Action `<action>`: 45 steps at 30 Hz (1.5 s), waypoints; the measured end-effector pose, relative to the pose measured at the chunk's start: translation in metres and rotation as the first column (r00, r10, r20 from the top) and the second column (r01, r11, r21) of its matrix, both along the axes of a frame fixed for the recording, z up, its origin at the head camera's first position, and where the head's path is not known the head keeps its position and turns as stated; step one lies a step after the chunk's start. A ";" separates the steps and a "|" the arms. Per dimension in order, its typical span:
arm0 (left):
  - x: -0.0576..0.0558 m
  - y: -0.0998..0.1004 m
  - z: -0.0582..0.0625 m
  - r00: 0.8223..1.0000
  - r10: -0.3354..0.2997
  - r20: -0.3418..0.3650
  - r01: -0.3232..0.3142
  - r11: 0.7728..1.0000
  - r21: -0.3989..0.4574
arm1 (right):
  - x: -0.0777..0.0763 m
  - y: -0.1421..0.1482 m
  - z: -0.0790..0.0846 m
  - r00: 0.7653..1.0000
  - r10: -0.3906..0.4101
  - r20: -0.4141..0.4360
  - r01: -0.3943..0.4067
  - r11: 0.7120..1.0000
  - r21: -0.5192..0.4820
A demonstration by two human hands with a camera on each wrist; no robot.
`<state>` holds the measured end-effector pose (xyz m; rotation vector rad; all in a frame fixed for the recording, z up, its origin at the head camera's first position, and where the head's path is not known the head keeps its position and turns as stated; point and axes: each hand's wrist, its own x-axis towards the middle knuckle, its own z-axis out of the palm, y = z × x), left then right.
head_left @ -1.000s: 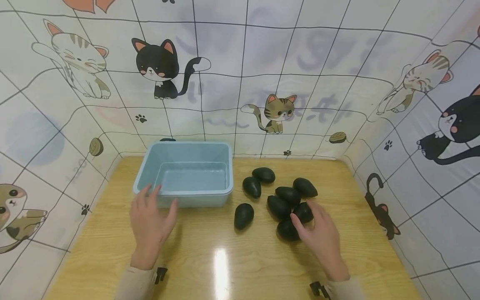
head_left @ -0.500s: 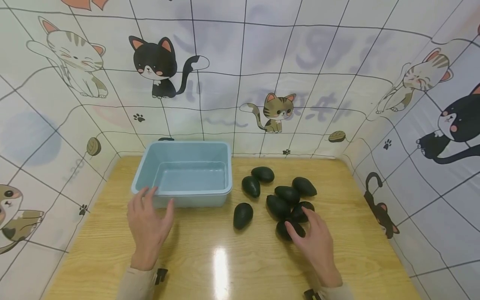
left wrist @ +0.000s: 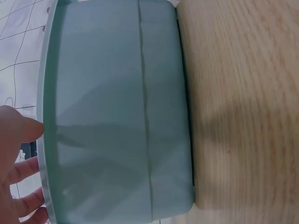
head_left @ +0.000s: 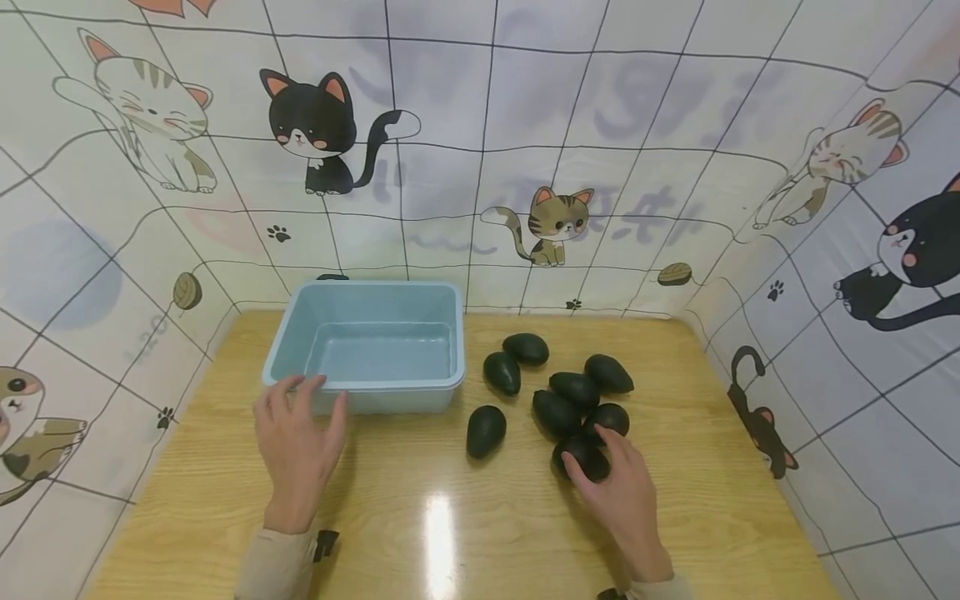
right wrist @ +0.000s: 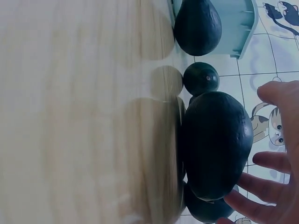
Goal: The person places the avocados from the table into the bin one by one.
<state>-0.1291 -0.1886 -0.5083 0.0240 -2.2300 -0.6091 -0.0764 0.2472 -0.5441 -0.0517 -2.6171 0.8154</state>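
Note:
Several dark green avocados lie on the table at centre right in the head view. My right hand [head_left: 619,493] hovers over the avocado nearest me [head_left: 581,459], thumb and fingers spread around it. In the right wrist view this avocado [right wrist: 216,145] looms large, with lower fingertips right at its side and the thumb [right wrist: 271,92] apart from it. My left hand [head_left: 298,450] is at the front left of a light blue plastic bin [head_left: 390,398], its fingers loosely bent at the rim. The left wrist view shows the bin's front wall [left wrist: 103,102] and the thumb [left wrist: 32,129] right at its rim.
A single avocado [head_left: 486,432] lies between the bin and the cluster. Two more, one of them this avocado [head_left: 527,349], rest farther back. The wooden table [head_left: 375,525] meets walls covered in cat-patterned sheeting [head_left: 450,150] at the back and sides.
My right hand has moved left and slightly down, from the right of the cluster to over the nearest avocado. The left hand has shifted slightly left, staying at the bin's front rim.

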 end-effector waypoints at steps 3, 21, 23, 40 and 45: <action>0.000 0.000 -0.001 1.000 -0.001 0.007 0.001 1.000 0.002 | 0.000 0.000 -0.001 1.000 -0.001 -0.001 0.001 1.000 0.003; 0.000 0.004 -0.004 0.999 0.013 -0.029 -0.012 0.998 0.056 | 0.002 -0.001 -0.005 1.000 -0.013 0.007 0.013 0.998 0.066; 0.000 0.003 -0.005 1.000 0.010 -0.018 -0.009 0.999 0.053 | 0.003 -0.002 -0.005 0.999 -0.016 0.041 0.013 0.997 0.078; 0.000 0.002 -0.008 1.000 0.012 -0.023 -0.011 0.998 0.055 | 0.002 0.001 -0.007 0.991 0.001 0.135 -0.014 0.995 0.094; 0.000 0.002 -0.009 1.000 0.003 -0.003 -0.003 0.999 0.049 | 0.003 0.001 -0.005 0.986 0.000 0.169 -0.016 0.996 0.092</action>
